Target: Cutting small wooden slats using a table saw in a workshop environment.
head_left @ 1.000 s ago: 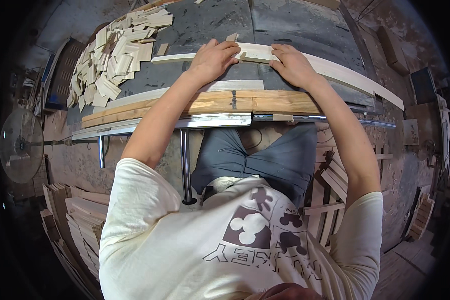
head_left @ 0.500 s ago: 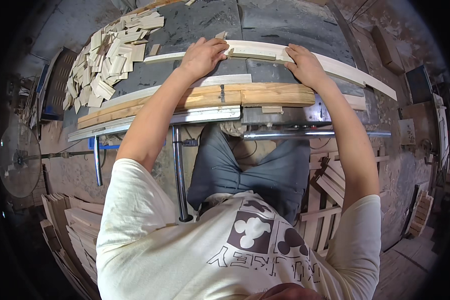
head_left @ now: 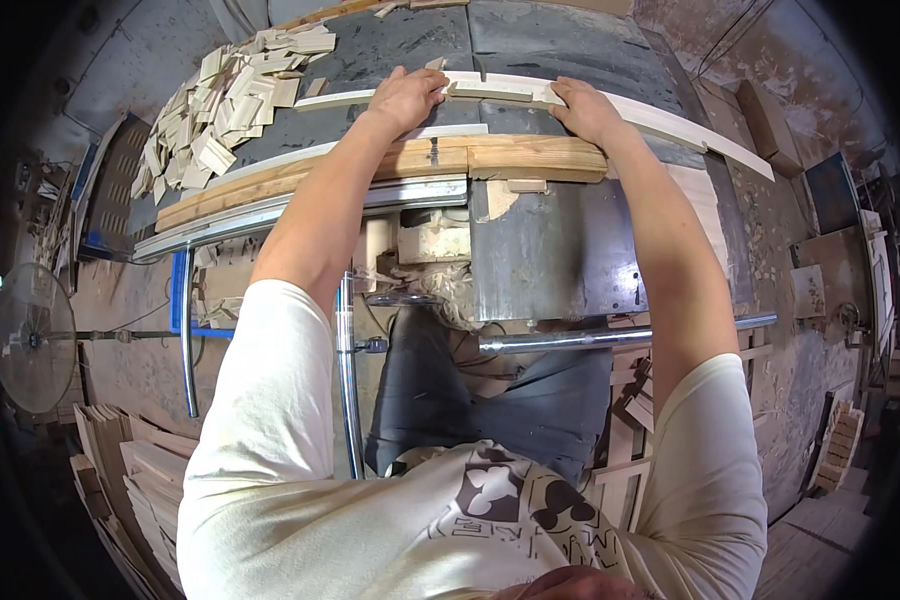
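Observation:
My left hand (head_left: 408,100) grips the long pale wood strip (head_left: 660,122) near its middle, fingers over the far side. My right hand (head_left: 583,108) holds the same strip farther right, its fingers bent over it. Between my hands a short narrow wood piece (head_left: 490,92) lies along the strip's near side. A small dark upright edge (head_left: 483,71) shows just beyond the strip; I cannot tell what it is. Nearer to me, a thick yellowish wood beam (head_left: 535,157) runs crosswise below both hands. My left forearm hides part of the beam.
A heap of short pale offcuts (head_left: 215,120) covers the far left of the dark metal table (head_left: 540,35). A metal rail (head_left: 400,190) and a shiny round bar (head_left: 620,338) run along the near side. Stacked boards (head_left: 155,470) stand at lower left, and a fan (head_left: 32,338) at far left.
The beam, the wood strip and both hands have moved away from me across the table. More of the table's near metal surface now shows. Both hands keep hold of the strip.

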A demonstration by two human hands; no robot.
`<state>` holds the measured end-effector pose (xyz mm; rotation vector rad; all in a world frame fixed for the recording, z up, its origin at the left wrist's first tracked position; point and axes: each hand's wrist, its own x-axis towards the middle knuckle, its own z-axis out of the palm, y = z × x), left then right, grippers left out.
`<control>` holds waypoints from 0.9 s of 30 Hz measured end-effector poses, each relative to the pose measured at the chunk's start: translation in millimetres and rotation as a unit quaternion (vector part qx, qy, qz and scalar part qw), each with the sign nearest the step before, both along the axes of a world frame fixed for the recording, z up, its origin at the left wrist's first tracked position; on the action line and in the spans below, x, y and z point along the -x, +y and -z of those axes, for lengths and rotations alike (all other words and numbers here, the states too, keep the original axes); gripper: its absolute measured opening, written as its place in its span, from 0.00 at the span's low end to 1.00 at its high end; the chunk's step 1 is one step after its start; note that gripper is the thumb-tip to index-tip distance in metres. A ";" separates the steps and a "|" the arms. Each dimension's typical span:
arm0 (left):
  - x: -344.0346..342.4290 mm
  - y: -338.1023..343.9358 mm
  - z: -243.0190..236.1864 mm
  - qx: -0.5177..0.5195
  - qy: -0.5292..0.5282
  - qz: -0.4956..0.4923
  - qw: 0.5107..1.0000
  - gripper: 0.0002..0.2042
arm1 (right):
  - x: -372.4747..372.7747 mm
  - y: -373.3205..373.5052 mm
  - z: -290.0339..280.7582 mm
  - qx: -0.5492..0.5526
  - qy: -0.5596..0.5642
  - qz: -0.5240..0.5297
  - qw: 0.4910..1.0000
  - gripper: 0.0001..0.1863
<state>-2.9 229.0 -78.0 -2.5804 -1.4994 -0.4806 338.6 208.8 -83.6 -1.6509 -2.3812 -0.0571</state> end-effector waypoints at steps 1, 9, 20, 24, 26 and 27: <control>-0.6 -2.1 0.1 -0.003 -0.002 0.000 1.000 0.17 | 0.3 1.1 1.1 -0.002 0.000 -0.002 1.000 0.30; 12.8 -41.9 -6.3 0.039 0.013 0.015 0.999 0.16 | 2.2 -40.8 5.7 -0.046 0.040 -0.052 0.997 0.27; -9.3 -57.1 -53.8 0.091 -0.040 0.068 0.993 0.17 | 5.1 -122.7 -40.2 0.015 0.063 -0.031 0.997 0.27; 9.7 -43.5 -77.8 0.204 -0.220 0.063 0.952 0.16 | 2.8 -125.8 -56.7 0.032 0.066 -0.010 0.997 0.27; 39.9 -37.7 -82.0 0.168 -0.339 -0.023 0.925 0.15 | 3.9 -126.9 -63.4 0.044 0.063 -0.004 0.997 0.28; 59.1 -35.8 -85.4 0.118 -0.404 -0.099 0.902 0.13 | 5.3 -128.4 -66.4 0.047 0.056 0.005 0.997 0.28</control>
